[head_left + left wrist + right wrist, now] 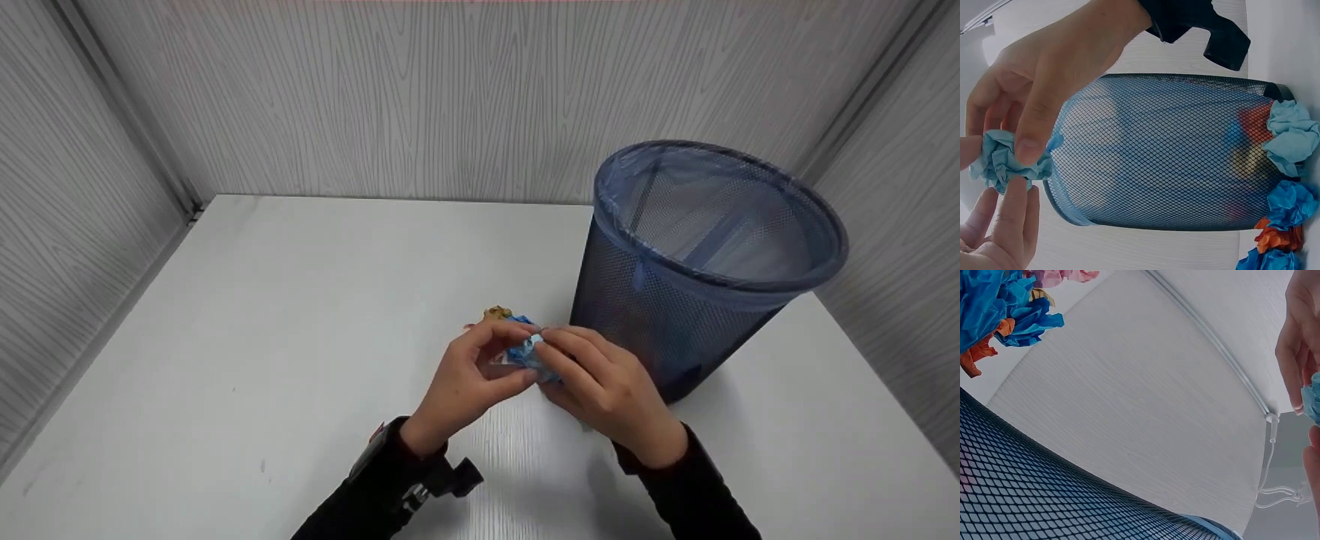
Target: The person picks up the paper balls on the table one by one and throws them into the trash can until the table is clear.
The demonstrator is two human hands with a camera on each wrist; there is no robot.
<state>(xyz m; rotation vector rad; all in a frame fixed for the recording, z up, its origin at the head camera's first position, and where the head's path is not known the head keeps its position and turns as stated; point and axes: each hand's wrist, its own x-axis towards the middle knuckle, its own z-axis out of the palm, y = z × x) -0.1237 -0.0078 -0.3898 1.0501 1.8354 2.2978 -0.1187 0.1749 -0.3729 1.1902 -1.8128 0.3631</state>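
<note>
A light blue crumpled paper ball (1008,160) is held between both hands, above the table in front of the bin. My left hand (465,379) pinches it from the left with thumb and fingers. From the other side my right hand (611,386) grips it, its fingers bent over the paper. Just beyond the hands in the head view, a yellowish crumpled paper (496,312) shows, with most of the pile behind the fingers. The left wrist view shows another light blue paper ball (1292,138), a bright blue one (1292,205) and an orange one (1279,237) beside the bin.
A dark mesh bin (630,300) lined with a translucent blue bag stands right of the hands. Coloured crumpled papers (1249,135) show through its mesh near the bottom. Wood-grain panels (420,97) enclose the white table (315,300) at the back and sides.
</note>
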